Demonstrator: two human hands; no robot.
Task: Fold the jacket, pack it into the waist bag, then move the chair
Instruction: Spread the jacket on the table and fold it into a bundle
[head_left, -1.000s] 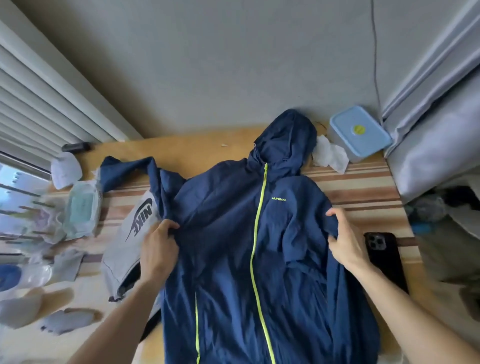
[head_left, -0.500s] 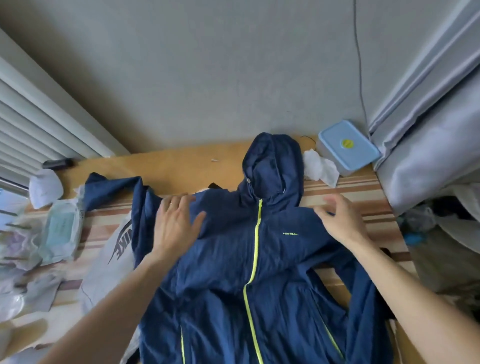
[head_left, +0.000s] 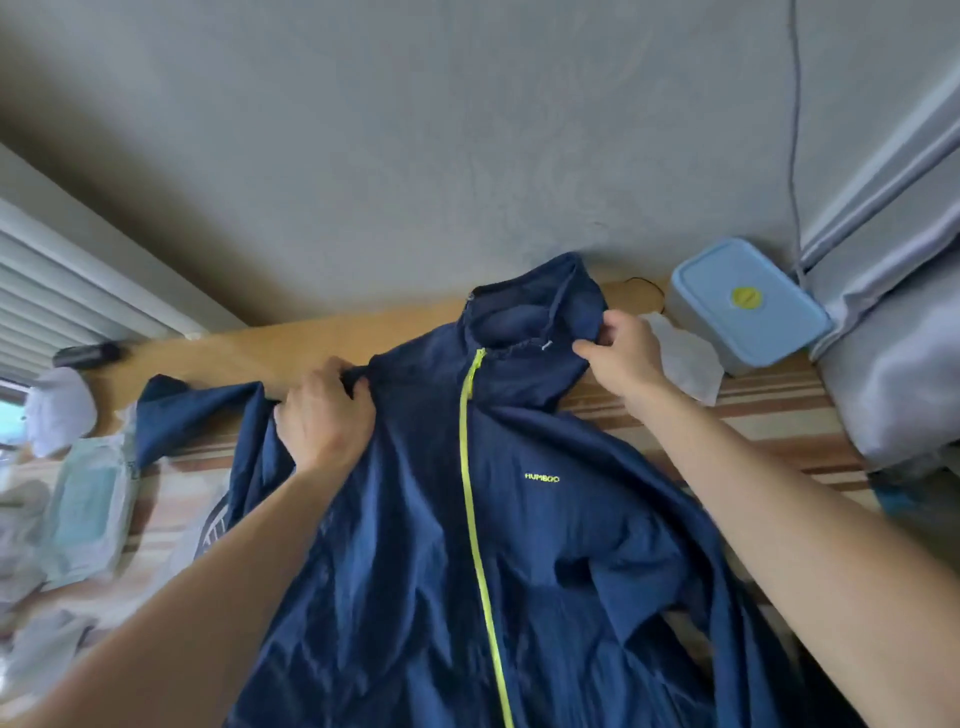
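So the navy jacket (head_left: 519, 519) is lying front-up on the striped table (head_left: 779, 415), zipped, hood end pointing at the wall. Left hand (head_left: 324, 415) is bunched tight on the fabric at the jacket's left shoulder, just left of the yellow-green zipper (head_left: 470, 467). Right hand (head_left: 621, 356) is pinching the hood edge right of the collar, near the blue lidded box (head_left: 748, 304). One sleeve trails off left of the jacket, not tucked.

Honestly looks like we're barely into it: I'd call this straightening before the first real fold. No fold made yet, and I can't spot the waist bag or the chair anywhere, so packing and chair-moving are all still to go.
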